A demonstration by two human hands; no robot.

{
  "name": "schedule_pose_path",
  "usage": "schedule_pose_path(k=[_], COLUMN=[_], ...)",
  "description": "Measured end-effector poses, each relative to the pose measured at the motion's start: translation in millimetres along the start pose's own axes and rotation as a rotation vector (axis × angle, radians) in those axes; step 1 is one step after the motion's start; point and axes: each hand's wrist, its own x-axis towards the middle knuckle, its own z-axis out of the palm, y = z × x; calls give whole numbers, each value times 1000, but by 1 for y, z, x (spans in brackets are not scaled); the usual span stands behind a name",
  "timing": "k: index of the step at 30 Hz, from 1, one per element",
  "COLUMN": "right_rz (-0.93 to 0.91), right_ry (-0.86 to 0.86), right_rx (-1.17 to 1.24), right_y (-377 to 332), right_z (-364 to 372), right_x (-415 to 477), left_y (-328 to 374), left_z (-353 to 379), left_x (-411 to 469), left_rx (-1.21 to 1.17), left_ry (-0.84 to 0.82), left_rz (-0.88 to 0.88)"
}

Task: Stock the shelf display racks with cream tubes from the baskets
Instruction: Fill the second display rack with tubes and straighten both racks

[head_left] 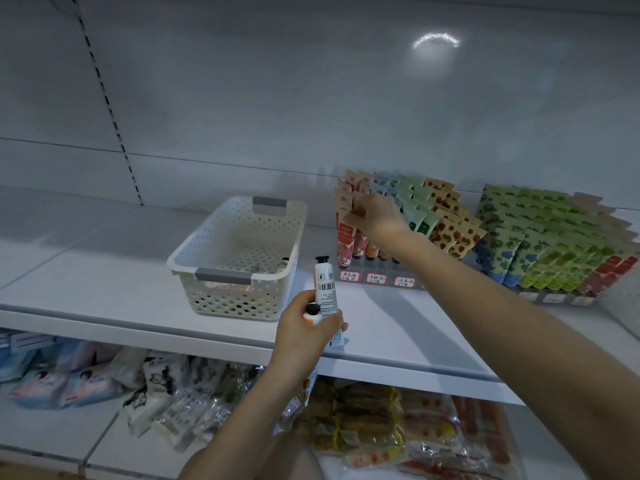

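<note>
Left hand (308,329) is over the front edge of the shelf (104,271), fingers wrapped round 2 tubes.
- white tube (325,292): long axis near vertical, black cap up, barcode side to camera, crimped end down past the fingers.
- second tube (312,315): black cap up as well, orange-and-white shoulder showing, body runs down behind the palm and comes out below the wrist.

Right hand (377,216) reaches across to the left rack (381,282). Fingers are curled and pinching the crimped top of a pink tube (346,237) at the rack's front-left corner. I can't tell whether the tube is fully seated.

Racks: 2, side by side against the shelf's back panel, the right rack (554,296) just beside the left one. Stocked tubes all stand cap down, crimped end up, leaning back, in stepped rows. Left rack columns run pink/peach, blue, green, strawberry print. Right rack has green, blue and red floral prints. Too overlapped to count the tubes.

Handwritten labels (376,278) on the left rack front: 3 readable as tags, text not legible.

Basket (239,299): 1, white, perforated, grey handles, left of the racks on the same shelf. 1 tube (282,265) is clearly visible lying inside near the right wall; more colour shows through the holes, count unclear.

Lower shelf (104,455) holds bagged goods (381,427).
</note>
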Motion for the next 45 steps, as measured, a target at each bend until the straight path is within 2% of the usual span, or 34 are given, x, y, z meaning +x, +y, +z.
schedule_pose_path(k=[11,19,22,29,38,41,45], right_rz=[-6,34,83,25,39,36,-37], right_ry=[12,18,8,-1,-5,42,247], right_rx=[-15,-125,-93,-75,-40,-30,130], right_y=[1,0,4,0,-1,0,2], right_z=[-6,-4,-6,-7,-6,-10,-24], right_x=[-4,-2,-3,-4,-5,-8,-21], left_y=[4,3,3,4,2,6,13], left_z=[2,1,0,2,0,1,-1], left_x=[-3,-5,-5,-4,-4,-4,-7], left_rx=[9,15,19,7,4,2,-2], left_ry=[-5,-1,4,-8,-9,-7,-1], left_rz=[3,11,8,14,16,20,51])
